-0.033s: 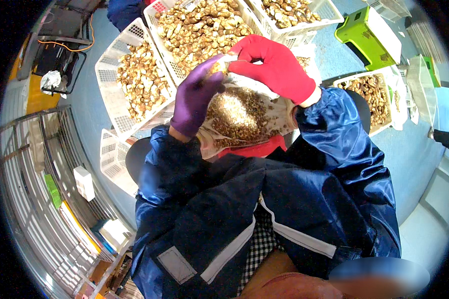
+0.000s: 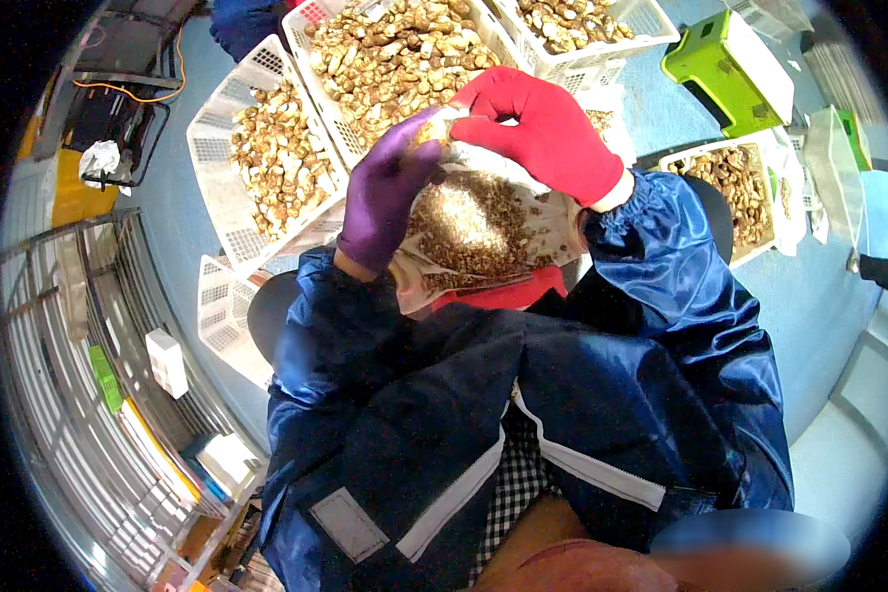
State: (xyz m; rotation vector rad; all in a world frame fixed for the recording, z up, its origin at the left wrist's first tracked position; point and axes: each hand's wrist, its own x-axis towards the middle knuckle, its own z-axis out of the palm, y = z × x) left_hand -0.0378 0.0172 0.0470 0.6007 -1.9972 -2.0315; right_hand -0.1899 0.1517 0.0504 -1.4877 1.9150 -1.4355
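Head view | mushroom (image 2: 431, 132) — yellowish-brown, small | partly hidden

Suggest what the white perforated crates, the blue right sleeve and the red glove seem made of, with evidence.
White perforated crates: probably moulded plastic, semi-matte, judging by the regular grid openings.
Blue right sleeve: likely smooth synthetic fabric, glossy, with bright highlights along its creases.
Red glove: apparently matte fabric, fitting closely with little shine; knit or woven, cannot tell.

Beyond brown crumbly scraps (image 2: 483, 237) on a white sheet (image 2: 414, 284), a white perforated plastic crate (image 2: 339, 136) holds brown-and-cream mushrooms (image 2: 405, 59), between a matching filled crate (image 2: 219, 178) at left and a green boxy plastic stool (image 2: 696, 64) at right.
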